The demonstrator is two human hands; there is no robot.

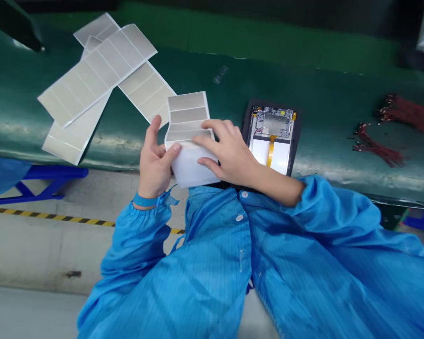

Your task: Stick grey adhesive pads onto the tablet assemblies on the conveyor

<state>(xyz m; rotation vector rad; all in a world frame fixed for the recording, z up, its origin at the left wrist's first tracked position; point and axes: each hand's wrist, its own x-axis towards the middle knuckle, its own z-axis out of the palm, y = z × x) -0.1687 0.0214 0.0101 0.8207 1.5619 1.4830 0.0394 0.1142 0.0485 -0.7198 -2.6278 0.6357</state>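
A sheet of grey stickers (188, 115) on white backing is bent between my hands, over the table's near edge. My left hand (154, 162) grips its left side, thumb on top and fingers partly beneath. Across the right side lies my right hand (229, 153), its fingers spread on the sheet near the bend. The lower part of the sheet shows plain white. Just right of my right hand, an opened tablet (273, 136) rests on the table with its circuit board and white battery cells exposed.
Several more sticker sheets (99, 70) overlap at the back left of the green table (205, 70). Two bundles of thin red wires (378, 148) lie at the right. A blue stool frame (53, 181) stands below the table at the left.
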